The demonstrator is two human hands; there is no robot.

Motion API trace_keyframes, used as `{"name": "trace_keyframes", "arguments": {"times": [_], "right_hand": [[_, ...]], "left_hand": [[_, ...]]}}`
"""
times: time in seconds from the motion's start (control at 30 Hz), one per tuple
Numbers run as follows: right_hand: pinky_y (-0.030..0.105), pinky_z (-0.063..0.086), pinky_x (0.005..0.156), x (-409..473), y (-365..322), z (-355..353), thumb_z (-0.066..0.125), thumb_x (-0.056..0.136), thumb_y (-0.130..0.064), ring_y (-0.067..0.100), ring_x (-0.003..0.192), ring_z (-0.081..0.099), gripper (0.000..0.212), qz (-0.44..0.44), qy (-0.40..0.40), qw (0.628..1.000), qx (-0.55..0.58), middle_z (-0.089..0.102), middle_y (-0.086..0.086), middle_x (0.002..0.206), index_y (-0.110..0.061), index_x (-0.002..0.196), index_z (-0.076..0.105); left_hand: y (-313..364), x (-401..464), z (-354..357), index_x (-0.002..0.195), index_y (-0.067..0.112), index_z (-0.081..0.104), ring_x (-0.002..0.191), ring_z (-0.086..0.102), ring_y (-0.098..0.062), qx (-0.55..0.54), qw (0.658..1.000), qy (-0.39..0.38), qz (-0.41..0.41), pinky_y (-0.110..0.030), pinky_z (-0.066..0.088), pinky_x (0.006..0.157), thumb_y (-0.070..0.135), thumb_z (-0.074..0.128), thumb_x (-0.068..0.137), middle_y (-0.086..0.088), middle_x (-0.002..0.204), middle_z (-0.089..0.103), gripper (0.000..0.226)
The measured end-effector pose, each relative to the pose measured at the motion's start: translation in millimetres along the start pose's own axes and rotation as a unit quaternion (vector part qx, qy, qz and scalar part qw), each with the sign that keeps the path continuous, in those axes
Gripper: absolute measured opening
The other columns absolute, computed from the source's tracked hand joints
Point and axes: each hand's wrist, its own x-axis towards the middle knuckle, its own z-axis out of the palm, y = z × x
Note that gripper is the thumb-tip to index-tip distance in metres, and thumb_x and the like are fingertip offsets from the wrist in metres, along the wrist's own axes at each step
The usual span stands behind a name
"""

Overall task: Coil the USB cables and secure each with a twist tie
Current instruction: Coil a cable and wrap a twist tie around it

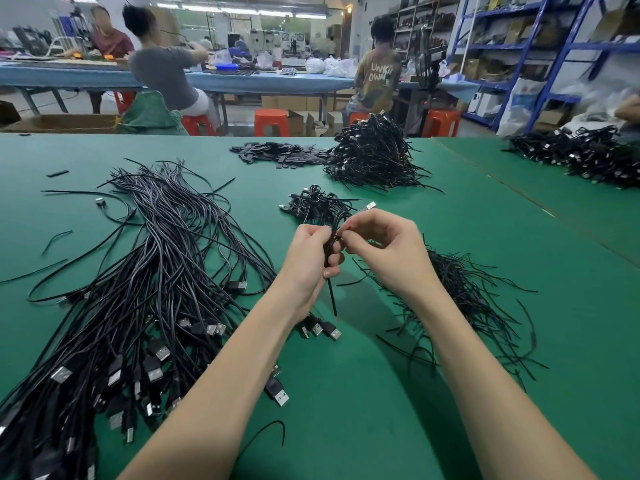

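Where green table [381, 427] fills workshop, both hands' fingers [337, 261] clamped on coiled cable [334, 237]; cable heaps around.

Factory assembly floor, cable-packing line. Long green worktop [398, 393] carries bulk heaps of loose black USB cables [138, 289], a mound of already coiled ones [374, 154] and a pile of twist ties [467, 296]. Behind it, workers on orange stools [272, 122] sit at a second long blue bench [242, 81]; blue steel shelving [519, 46] stacked with cartons on the right, machines and strip lighting at the back.
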Motion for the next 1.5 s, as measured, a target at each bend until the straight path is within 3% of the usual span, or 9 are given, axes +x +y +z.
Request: {"name": "trace_keyframes", "arguments": {"times": [0.2,0.43,0.67,0.87,1.0,1.17,1.27,1.37,1.5], "right_hand": [[0.025,0.060,0.077,1.9,1.0,-5.4,0.070,0.090,0.003,0.017,0.080,0.075,0.009,0.099,-0.048,0.981,0.162,0.078,0.010,0.086,-0.004,0.092,0.075],[0.018,0.058,0.056,3.5,9.3,-16.6,0.077,0.069,-0.003,0.012,0.066,0.073,0.015,0.383,-0.041,0.813,0.436,0.076,0.009,0.083,-0.004,0.084,0.078],[0.020,0.033,0.056,-2.4,18.1,-56.0,0.089,0.063,-0.011,0.011,0.065,0.046,0.015,0.286,-0.216,0.927,0.109,0.064,0.000,0.068,-0.020,0.075,0.083],[0.014,0.043,0.063,8.4,-6.8,-50.8,0.085,0.073,-0.029,-0.008,0.066,0.061,0.010,0.169,-0.144,0.949,-0.224,0.075,-0.019,0.072,-0.038,0.076,0.082],[0.005,0.036,0.047,8.7,-11.0,-17.2,0.076,0.077,-0.016,-0.009,0.049,0.056,0.014,0.069,-0.024,0.974,-0.216,0.068,-0.023,0.057,-0.028,0.073,0.083],[0.019,0.055,0.076,6.7,-5.8,-12.1,0.081,0.080,-0.010,0.003,0.078,0.071,0.013,0.042,0.009,0.996,-0.083,0.076,-0.009,0.079,-0.022,0.077,0.083],[0.018,0.053,0.081,5.5,-4.2,-13.7,0.083,0.080,-0.007,0.005,0.086,0.071,0.011,0.006,0.003,0.998,-0.068,0.075,-0.004,0.092,-0.018,0.080,0.083],[0.017,0.055,0.075,2.8,-3.7,-12.6,0.081,0.082,-0.005,0.006,0.084,0.070,0.008,-0.010,-0.007,0.996,-0.086,0.073,0.000,0.096,-0.013,0.083,0.083],[0.018,0.057,0.076,1.9,-6.7,-9.3,0.077,0.083,-0.003,0.002,0.078,0.073,0.010,-0.010,-0.023,0.991,-0.130,0.072,-0.003,0.098,-0.012,0.087,0.080]], "left_hand": [[-0.5,-1.0,0.3,0.096,0.009,0.043,0.049,0.038,-0.005,-0.006,1.000,0.026,-0.011,-0.017,0.027,0.043,0.018,0.041,0.107,0.000,0.069,0.046,0.014],[1.1,-6.3,-5.2,0.110,0.007,0.043,0.057,0.039,-0.009,-0.115,0.987,-0.111,-0.033,-0.018,0.028,0.048,0.017,0.044,0.106,-0.001,0.071,0.050,0.011],[15.7,-12.9,-24.1,0.086,0.007,0.061,0.062,0.056,-0.014,0.220,0.926,-0.304,0.030,-0.019,0.047,0.056,0.016,0.067,0.093,-0.010,0.078,0.070,0.013],[9.2,-12.3,-12.9,0.071,0.026,0.071,0.060,0.061,0.003,0.504,0.828,-0.200,0.141,-0.010,0.043,0.064,0.021,0.081,0.082,0.011,0.068,0.071,0.016],[2.9,-8.6,-11.6,0.064,0.027,0.068,0.053,0.058,0.006,0.454,0.872,-0.014,0.182,-0.010,0.044,0.062,0.016,0.081,0.074,0.012,0.060,0.068,0.020],[5.4,-8.7,-13.3,0.089,0.024,0.060,0.072,0.075,-0.013,0.304,0.945,0.058,0.108,-0.036,0.056,0.088,0.020,0.079,0.071,0.004,0.069,0.076,0.026],[6.9,-3.5,-13.8,0.099,0.011,0.060,0.074,0.075,-0.020,0.145,0.987,0.054,0.035,-0.034,0.060,0.081,0.005,0.081,0.072,-0.008,0.079,0.077,0.034],[6.3,-3.2,-15.7,0.086,0.011,0.074,0.073,0.073,-0.016,0.136,0.988,0.063,0.047,-0.024,0.059,0.076,0.000,0.081,0.073,-0.005,0.077,0.077,0.018],[1.6,-6.6,-15.8,0.075,0.028,0.076,0.067,0.067,0.006,0.320,0.921,0.112,0.194,-0.012,0.050,0.073,0.018,0.084,0.074,0.018,0.070,0.073,0.013]]}}
